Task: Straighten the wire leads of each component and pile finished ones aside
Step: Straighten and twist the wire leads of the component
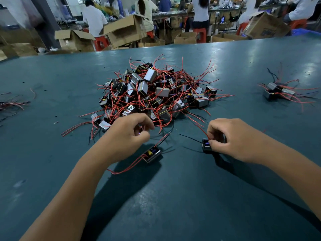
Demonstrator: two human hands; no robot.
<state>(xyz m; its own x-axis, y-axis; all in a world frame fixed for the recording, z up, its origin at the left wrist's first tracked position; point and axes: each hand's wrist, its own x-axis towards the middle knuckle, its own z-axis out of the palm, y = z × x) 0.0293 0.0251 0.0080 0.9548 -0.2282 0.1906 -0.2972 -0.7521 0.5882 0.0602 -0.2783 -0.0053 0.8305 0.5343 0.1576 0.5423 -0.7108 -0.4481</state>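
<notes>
The right hand (231,136) was curled around a small black part (207,145) and pinched a red wire (203,131) that came out of its top. That part sat on the green table (173,197), right under the fingers. The left hand (128,134) had its fingers curled too, close to the near edge of the big pile (152,93), and it looked like it held something small and shiny. The view was too blurry there to tell what it was.

A 2nd black part (152,153) lay loose on the table, just below the left hand and between the 2 hands. Its red wires trailed back toward the left arm.

Far out past the right hand sat a small heap of parts (278,91) with long wires, likely the finished ones. A few more wires (12,103) lay far out past the left hand.

Things could go wrong here. The pile's wires were all tangled, so pulling 1 part out could drag others along and spill them toward the hands. A hard tug on the red wire could bend it worse or snap it off. The loose part could get bumped by the left arm and mix back into the pile.
</notes>
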